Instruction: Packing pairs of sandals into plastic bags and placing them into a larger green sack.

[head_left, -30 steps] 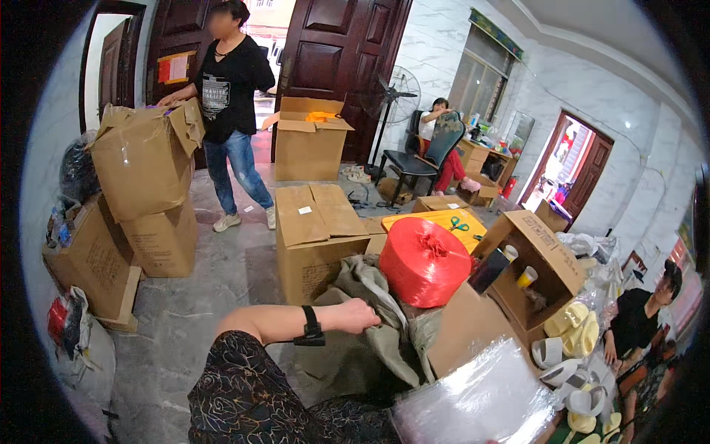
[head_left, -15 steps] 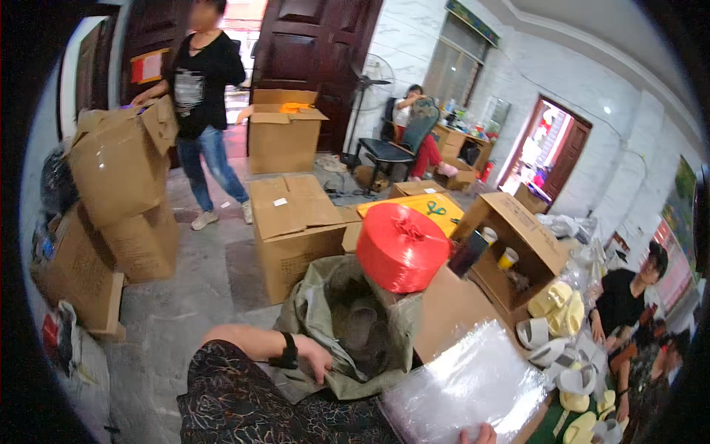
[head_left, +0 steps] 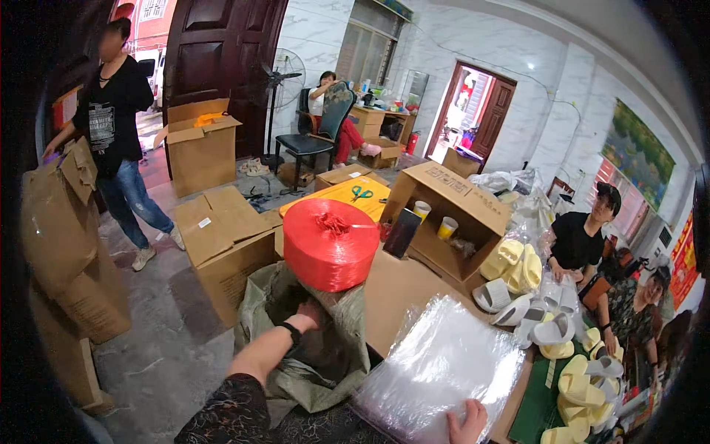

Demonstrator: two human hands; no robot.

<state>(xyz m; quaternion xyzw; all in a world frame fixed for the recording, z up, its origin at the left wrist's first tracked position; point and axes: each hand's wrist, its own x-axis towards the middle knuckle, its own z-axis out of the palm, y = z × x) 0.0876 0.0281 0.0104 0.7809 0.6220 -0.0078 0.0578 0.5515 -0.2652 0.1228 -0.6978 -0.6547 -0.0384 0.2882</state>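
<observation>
My left hand reaches into the mouth of a green woven sack. Its fingers are near the sack's inner wall and mostly hidden, so whether they hold anything cannot be made out. A dark band circles that wrist. On the cardboard-covered table, my right hand lies with fingers apart on a stack of clear plastic bags. Beside the sack's far rim sits a big roll of red plastic twine.
Yellow and grey slippers pile up at the right, near two seated people. An open carton holds cups; a dark phone-like slab leans there. Green-handled scissors lie on yellow material. Cartons stand at left, near a standing person.
My left hand has moved from the sack's near rim into its opening. The view has turned right. My right hand shows more fully on the plastic bags.
</observation>
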